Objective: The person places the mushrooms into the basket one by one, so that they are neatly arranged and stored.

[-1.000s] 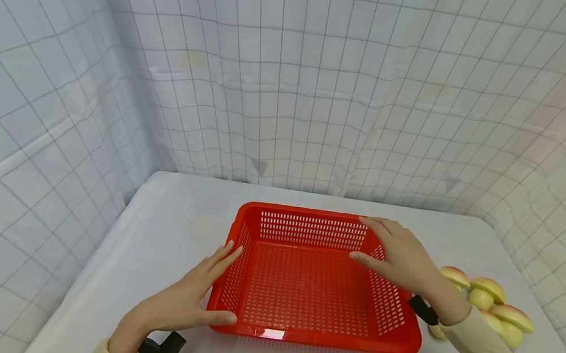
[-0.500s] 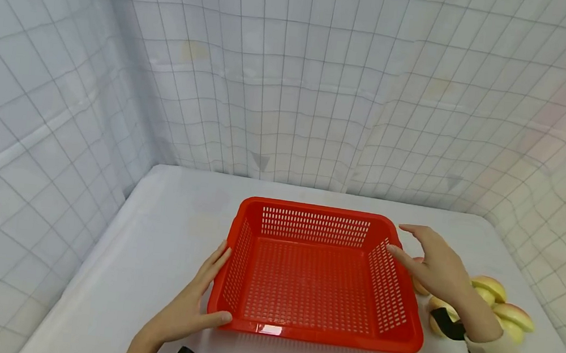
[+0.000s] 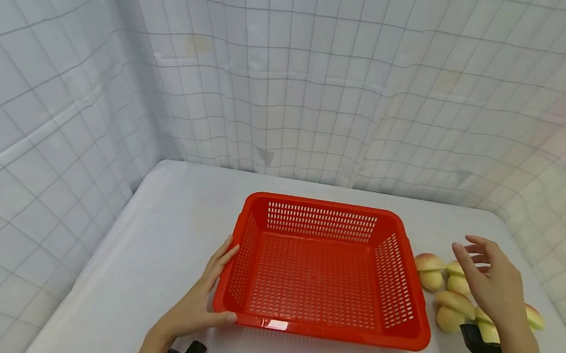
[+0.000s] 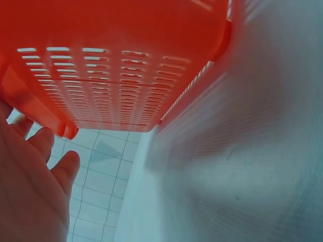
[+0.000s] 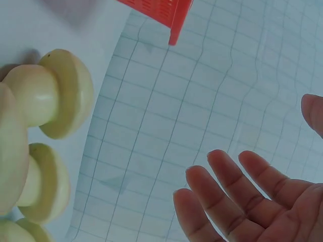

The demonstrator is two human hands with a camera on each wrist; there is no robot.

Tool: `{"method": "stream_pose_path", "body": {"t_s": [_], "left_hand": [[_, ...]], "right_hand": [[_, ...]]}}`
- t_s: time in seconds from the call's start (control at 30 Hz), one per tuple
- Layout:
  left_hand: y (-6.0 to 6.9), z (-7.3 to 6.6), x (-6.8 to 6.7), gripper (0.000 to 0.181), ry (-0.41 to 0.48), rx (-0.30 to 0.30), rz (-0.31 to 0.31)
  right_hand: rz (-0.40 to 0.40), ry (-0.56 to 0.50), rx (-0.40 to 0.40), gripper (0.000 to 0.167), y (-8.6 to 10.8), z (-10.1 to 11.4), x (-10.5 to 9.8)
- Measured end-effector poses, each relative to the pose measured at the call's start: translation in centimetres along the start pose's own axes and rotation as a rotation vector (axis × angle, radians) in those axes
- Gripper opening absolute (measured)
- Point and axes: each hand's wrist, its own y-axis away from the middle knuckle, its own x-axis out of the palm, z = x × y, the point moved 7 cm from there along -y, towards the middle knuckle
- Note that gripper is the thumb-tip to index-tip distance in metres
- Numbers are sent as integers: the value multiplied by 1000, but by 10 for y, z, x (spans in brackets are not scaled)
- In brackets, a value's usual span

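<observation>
A red perforated plastic basket (image 3: 314, 282) with nothing in it stands on the white table. The left hand (image 3: 193, 307) rests at its left rim, thumb near the front corner and fingers along the side; in the left wrist view that hand (image 4: 35, 176) is beside the basket's wall (image 4: 101, 85). Over the yellow mushroom-shaped pieces (image 3: 454, 311) at the right hovers the right hand (image 3: 499, 288), its fingers slightly bent and holding nothing. The right wrist view has this hand (image 5: 252, 206) with spread fingers, and mushroom-shaped pieces (image 5: 68, 93) at the left.
White cloth covers the table (image 3: 170, 228). Grid-patterned white curtains (image 3: 322, 89) hang behind it and at both sides. Several mushroom-shaped pieces lie close together right of the basket, partly hidden by the right hand and forearm. A black device is strapped at each wrist.
From the basket's right side, the right hand has moved right, over the mushroom-shaped pieces. The left hand stays at the left rim. The whole head view has shifted slightly.
</observation>
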Motion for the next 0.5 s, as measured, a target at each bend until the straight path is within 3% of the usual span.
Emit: {"method": "stream_pose_path", "body": {"t_s": [0.23, 0.5], "left_hand": [[-1, 1, 2, 108, 9, 20, -5], [2, 4, 3, 107, 12, 14, -14]], "right_hand": [[-2, 1, 125, 51, 15, -29, -8], [71, 93, 151, 56, 28, -43, 5]]}}
